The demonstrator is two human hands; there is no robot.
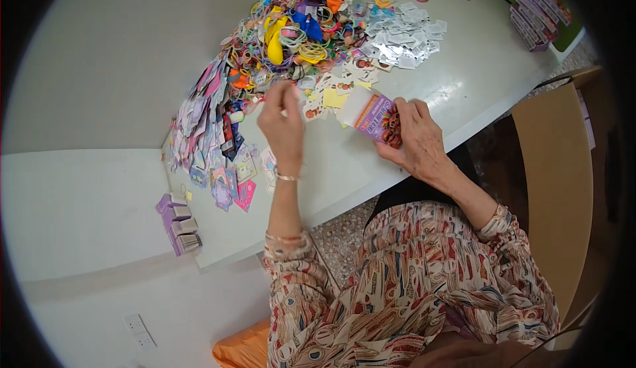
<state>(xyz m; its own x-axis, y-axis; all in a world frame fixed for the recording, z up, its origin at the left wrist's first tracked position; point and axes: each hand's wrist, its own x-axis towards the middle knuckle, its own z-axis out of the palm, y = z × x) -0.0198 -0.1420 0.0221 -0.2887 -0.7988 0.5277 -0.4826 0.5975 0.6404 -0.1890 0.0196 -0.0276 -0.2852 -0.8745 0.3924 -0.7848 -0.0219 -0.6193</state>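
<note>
My right hand (422,139) grips a small purple printed carton (379,117), thumb below and fingers over its side. The carton is tilted, and its white end flap stands open toward the pile. Over the table's middle, my left hand (281,126) is closed with its fingertips pinched together; what they hold, if anything, is too small to make out. Just beyond that hand lies a big heap of mixed small trinkets (308,23), with coloured bands and balloons among them. Printed cards and stickers (331,96) are spread between the left hand and the carton.
White-and-silver packets (407,37) lie right of the heap, packaged strips (205,109) to its left. Stacked purple cartons (540,13) stand far right, a purple tray (177,223) at the table's left edge. A cardboard box (553,189) is beside me, an orange bag (245,347) below.
</note>
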